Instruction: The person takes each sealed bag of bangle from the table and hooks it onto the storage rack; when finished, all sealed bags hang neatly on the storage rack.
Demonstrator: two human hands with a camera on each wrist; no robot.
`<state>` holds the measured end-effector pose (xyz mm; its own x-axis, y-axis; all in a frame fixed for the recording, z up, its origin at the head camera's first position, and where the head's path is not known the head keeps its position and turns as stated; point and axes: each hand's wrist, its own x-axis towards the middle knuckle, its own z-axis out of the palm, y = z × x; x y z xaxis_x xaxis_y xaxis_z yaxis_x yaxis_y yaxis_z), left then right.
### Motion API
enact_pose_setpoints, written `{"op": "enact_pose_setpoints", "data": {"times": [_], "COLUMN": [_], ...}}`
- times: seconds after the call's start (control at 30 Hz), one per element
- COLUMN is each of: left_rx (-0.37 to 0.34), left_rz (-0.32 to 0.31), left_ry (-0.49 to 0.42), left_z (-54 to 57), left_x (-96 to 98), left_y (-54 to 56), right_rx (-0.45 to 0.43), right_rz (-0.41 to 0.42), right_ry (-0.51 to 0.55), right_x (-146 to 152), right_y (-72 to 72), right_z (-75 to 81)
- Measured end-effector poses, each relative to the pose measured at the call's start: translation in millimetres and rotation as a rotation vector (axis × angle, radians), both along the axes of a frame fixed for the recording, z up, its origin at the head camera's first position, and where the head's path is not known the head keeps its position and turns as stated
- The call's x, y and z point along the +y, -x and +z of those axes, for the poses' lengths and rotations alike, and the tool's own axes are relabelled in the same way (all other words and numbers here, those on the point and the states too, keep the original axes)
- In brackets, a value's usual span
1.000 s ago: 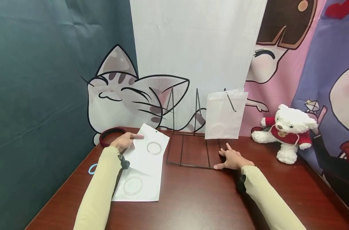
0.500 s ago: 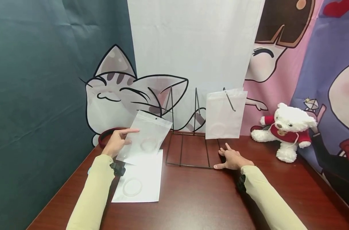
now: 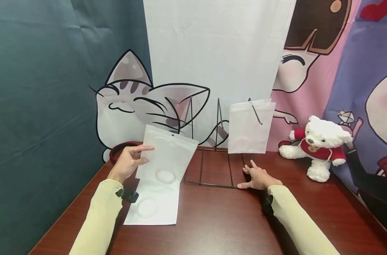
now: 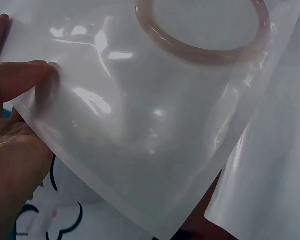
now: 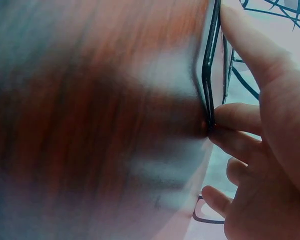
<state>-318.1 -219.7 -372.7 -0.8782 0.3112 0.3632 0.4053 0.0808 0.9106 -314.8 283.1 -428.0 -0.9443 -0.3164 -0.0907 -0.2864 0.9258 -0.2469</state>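
In the head view my left hand (image 3: 126, 164) pinches the left edge of a translucent white zip bag (image 3: 168, 148), thumb in front. The bag is raised and tilted, with a hang hole near its top. A pinkish bangle (image 4: 205, 56) shows through the bag in the left wrist view. Beneath it, another white bag (image 3: 165, 212) with a ring shape inside lies on the table. My right hand (image 3: 258, 177) touches the front right corner of a black wire display rack (image 3: 209, 184), thumb and fingers spread along the wire. Another white zip bag (image 3: 249, 131) hangs from the rack's right hook.
A dark red band (image 3: 114, 154) lies behind my left hand. A white teddy bear (image 3: 328, 138) in a red top sits at the table's right rear. The rack's other two hooks bear nothing. Printed curtains stand behind the table (image 3: 219, 219).
My left hand has lifted the upper zip bag off the other one and swung it more upright, exposing more of the lower bag. My right hand stays at the rack's corner.
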Motion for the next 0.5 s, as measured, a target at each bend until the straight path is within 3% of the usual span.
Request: {"op": "enact_pose_setpoints", "data": {"times": [0.33, 0.5], "left_rx": [0.068, 0.066], "left_rz": [-0.162, -0.192], "left_ry": [0.011, 0.055], "left_z": [16.9, 19.1], "left_x": [45.0, 68.6], "left_y": [-13.1, -14.5], "right_rx": [-0.003, -0.008], "right_rz": [-0.006, -0.003], "right_ry": [0.002, -0.001], "right_x": [1, 0], "right_y": [0.0, -0.7], "right_z": [1.6, 1.0]}}
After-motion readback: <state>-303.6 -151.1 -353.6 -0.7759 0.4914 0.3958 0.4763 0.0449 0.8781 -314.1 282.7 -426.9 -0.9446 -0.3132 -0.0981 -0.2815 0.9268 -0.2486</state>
